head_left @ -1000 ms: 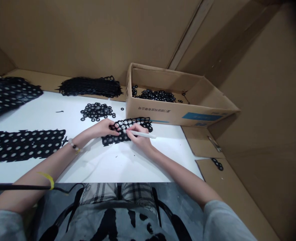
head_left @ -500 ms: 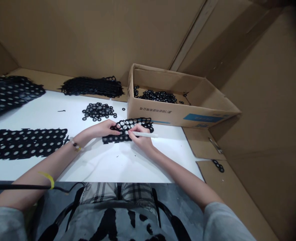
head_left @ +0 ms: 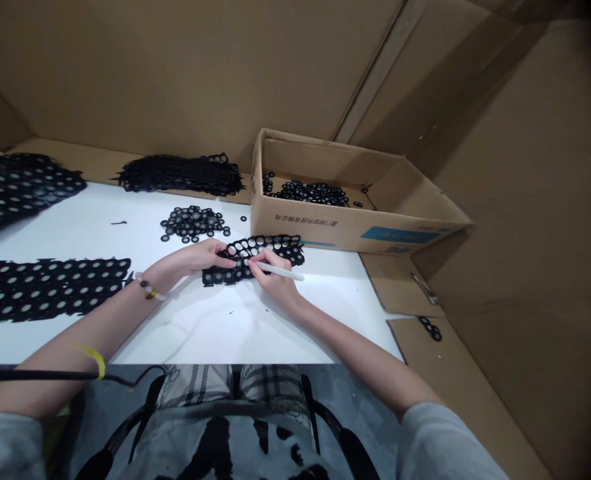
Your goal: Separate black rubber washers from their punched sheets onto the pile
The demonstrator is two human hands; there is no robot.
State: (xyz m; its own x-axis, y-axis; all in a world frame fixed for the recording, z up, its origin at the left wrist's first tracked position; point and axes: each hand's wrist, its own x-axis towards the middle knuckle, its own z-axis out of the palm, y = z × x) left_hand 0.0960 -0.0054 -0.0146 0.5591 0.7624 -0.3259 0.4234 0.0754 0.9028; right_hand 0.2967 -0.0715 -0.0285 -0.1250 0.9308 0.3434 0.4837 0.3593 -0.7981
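Working area: a white tabletop [head_left: 200, 327] is lying inside a lining of brown cardboard [head_left: 175, 73], with cardboard flaps [head_left: 415, 287] bordering its right edge.

Carton: an open cardboard carton [head_left: 320, 227] is sitting at the far edge, right of centre, holding a heap of small black rings [head_left: 308, 193].

Sheets: two wide perforated black sheets [head_left: 40, 290] [head_left: 20, 197] are lying along the left edge, while a dense black stack [head_left: 180, 175] is resting on the far edge.

Loose pile: a cluster of black rings [head_left: 193, 223] is sitting near the far edge, just behind the hands.

Held piece: a smaller perforated black sheet [head_left: 253, 260] is lying near the tabletop's centre, just in front of the carton.

Left hand: the left hand [head_left: 205, 257] is gripping the piece's left end, fingers closed over it.

Right hand: the right hand [head_left: 275, 280] is pinching a slim white stylus [head_left: 280, 271] in a narrow grip, its tip hidden among the fingers.

Risk: too much pressure on the stylus could tear the thin webs between holes; a shaky grip could let the stylus slip, and any freed rings could scatter across the tabletop.
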